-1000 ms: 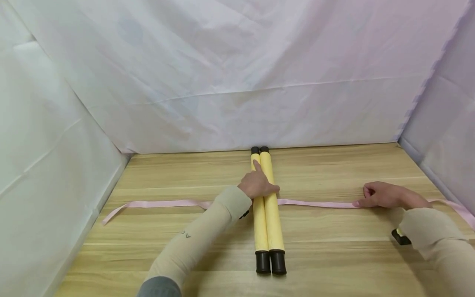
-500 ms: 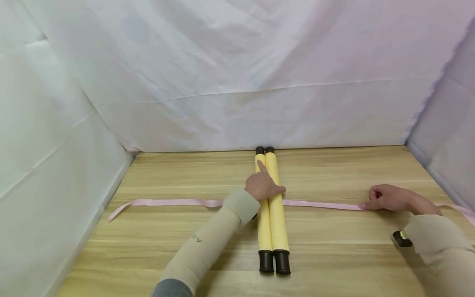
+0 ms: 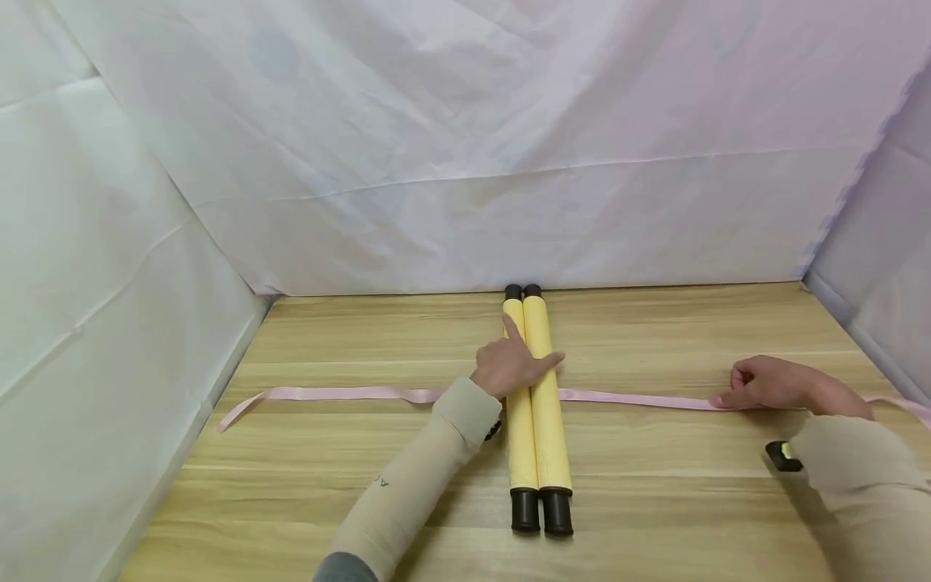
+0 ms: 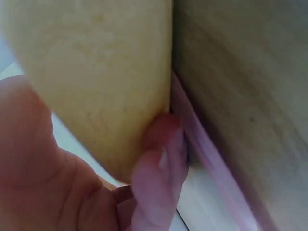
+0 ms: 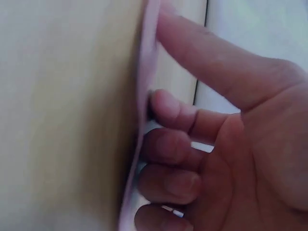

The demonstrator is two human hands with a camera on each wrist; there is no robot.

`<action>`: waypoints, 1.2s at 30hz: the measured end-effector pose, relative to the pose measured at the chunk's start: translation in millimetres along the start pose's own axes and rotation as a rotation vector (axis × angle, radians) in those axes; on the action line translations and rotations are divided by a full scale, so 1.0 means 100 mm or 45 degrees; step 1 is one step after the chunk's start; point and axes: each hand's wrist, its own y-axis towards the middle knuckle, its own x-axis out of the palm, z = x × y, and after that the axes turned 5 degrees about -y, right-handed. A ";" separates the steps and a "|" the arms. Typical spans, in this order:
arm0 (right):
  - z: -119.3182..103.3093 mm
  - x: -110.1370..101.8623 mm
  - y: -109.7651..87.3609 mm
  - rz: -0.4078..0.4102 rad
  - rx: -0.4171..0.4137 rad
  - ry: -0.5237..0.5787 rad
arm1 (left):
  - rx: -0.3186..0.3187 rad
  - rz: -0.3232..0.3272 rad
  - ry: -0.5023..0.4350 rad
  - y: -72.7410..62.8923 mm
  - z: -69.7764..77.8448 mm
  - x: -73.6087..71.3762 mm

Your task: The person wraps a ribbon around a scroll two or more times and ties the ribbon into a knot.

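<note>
Two long yellow tubes with black end caps [image 3: 550,436] lie side by side across a pink ribbon [image 3: 633,398]. My left hand [image 3: 509,365] reaches over the tubes and holds them, two of its digits spread across the top. In the left wrist view its curled fingers [image 4: 159,178] touch a yellow tube's side, close to the ribbon. Off to the right, my right hand [image 3: 789,384] holds the ribbon at the thumb tip. Its other fingers [image 5: 168,144] are curled along the ribbon in the right wrist view. The ribbon's stretch under the tubes is hidden.
The wood-grain table [image 3: 349,485] ends at a white cloth backdrop [image 3: 436,226], which the tubes' far ends nearly reach. Another cloth wall [image 3: 94,364] stands on the left. The ribbon's left end lies loose and bent; its right end runs beyond my right hand.
The whole scene shifts slightly rightward in the head view. Both hands keep their places on the tubes and the ribbon.
</note>
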 end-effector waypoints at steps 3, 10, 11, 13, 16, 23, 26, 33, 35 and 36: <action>-0.04 0.00 0.02 -0.006 -0.012 0.003 | 0.038 -0.024 -0.094 -0.01 -0.10 -0.04; -0.17 0.02 0.16 -0.003 -0.046 0.015 | 0.180 -0.147 -0.304 -0.01 -0.49 -0.25; -0.21 0.01 0.18 -0.005 -0.053 0.026 | 0.217 -0.160 -0.326 0.00 -0.56 -0.28; -0.30 0.00 0.22 -0.005 -0.089 0.036 | 0.261 -0.199 -0.360 0.00 -0.68 -0.32; -0.49 -0.02 0.30 -0.002 -0.132 0.032 | 0.265 -0.235 -0.358 0.01 -0.81 -0.36; -0.98 0.08 0.51 -0.001 -0.242 0.002 | 0.320 -0.316 -0.400 0.02 -0.92 -0.37; -1.17 0.16 0.61 -0.017 -0.309 0.000 | 0.322 -0.332 -0.414 0.02 -0.93 -0.36; -1.44 0.31 0.75 -0.056 -0.366 0.014 | 0.271 -0.331 -0.356 -0.03 -0.87 -0.36; -1.49 0.35 0.77 -0.081 -0.363 0.017 | 0.270 -0.326 -0.346 -0.04 -0.86 -0.35; -1.51 0.37 0.77 -0.093 -0.361 0.025 | 0.278 -0.323 -0.342 -0.04 -0.85 -0.34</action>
